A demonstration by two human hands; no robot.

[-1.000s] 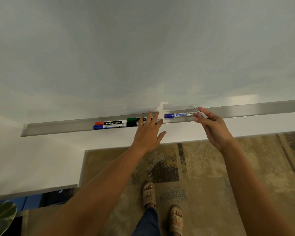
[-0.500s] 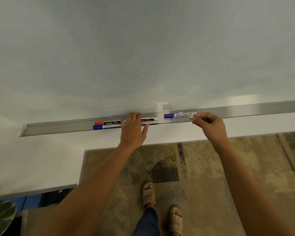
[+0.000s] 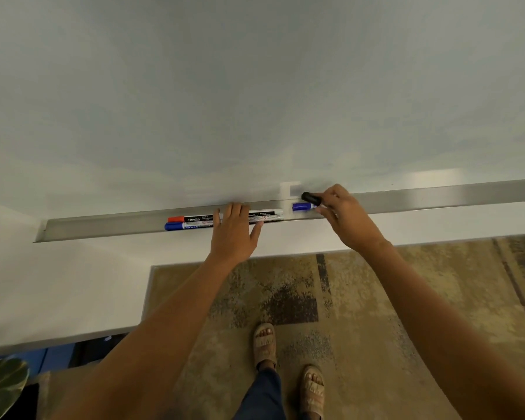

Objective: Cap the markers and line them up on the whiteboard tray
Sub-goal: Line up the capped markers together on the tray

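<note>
Head view: whiteboard tray (image 3: 103, 230) runs below the board, left hand (image 3: 234, 234) lying flat and unclenched over the middle of the marker row in it, gripping nothing. Right hand (image 3: 344, 218) at the row's right end pinches a black-capped marker (image 3: 309, 196) just above the tray. Under that, a blue-capped marker (image 3: 300, 207) lies in the tray; red-capped marker (image 3: 191, 219) and another blue one (image 3: 179, 226) sit at the row's left end.

Since 1 s ago the left hand (image 3: 235, 234) is further left along the tray (image 3: 437, 198), now lying flat over the green-capped marker it reached toward. The right hand (image 3: 344, 218) now pinches a black-capped marker (image 3: 310, 197) just above the tray, over the blue-capped marker (image 3: 300, 207).
</note>
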